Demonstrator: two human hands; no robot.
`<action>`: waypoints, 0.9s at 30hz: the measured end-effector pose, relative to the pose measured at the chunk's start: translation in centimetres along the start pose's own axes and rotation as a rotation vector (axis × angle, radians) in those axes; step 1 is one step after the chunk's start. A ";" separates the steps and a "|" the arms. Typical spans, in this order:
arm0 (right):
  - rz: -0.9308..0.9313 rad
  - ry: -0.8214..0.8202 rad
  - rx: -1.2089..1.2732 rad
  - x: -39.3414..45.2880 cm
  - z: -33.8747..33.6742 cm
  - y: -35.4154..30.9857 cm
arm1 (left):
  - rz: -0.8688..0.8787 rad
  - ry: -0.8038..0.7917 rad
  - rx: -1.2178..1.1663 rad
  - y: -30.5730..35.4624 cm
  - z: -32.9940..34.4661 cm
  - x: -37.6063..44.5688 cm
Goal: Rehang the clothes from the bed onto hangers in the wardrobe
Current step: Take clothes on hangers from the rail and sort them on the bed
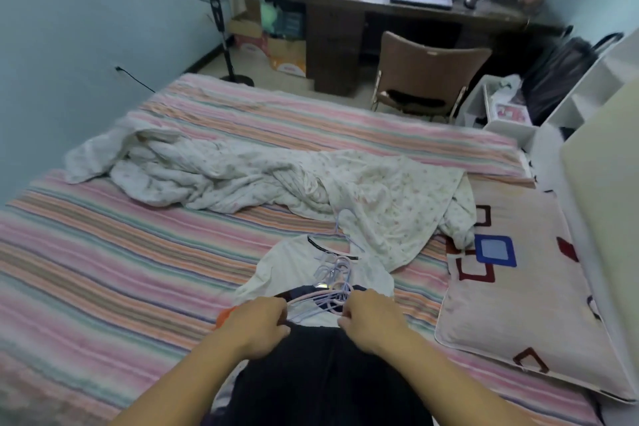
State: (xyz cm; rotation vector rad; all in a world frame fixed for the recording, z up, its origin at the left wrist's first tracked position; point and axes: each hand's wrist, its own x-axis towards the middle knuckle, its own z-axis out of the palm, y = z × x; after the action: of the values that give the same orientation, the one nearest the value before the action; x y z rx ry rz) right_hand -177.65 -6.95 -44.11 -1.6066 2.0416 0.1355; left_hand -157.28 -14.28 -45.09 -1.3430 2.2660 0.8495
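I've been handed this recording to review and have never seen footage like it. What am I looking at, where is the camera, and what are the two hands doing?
There is no machine here: a camera worn on a person's head looks forward and down, so the two arms are their own. The left hand and right hand both grip a bunch of pale plastic hangers at the top of a dark garment. Just beyond lies a white top on the striped bed, with a rumpled floral blanket and a patterned pillow to the right.
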 end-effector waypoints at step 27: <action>-0.963 -0.029 -0.379 -42.0 -4.4 -44.5 | -0.632 0.398 -0.244 -16.3 0.8 -68.3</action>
State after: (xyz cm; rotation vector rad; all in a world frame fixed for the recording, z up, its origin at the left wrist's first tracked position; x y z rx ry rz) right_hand -131.61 15.23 -10.14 -2.6118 1.0601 0.1890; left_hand -110.44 25.10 -10.65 -2.3382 1.8139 0.6826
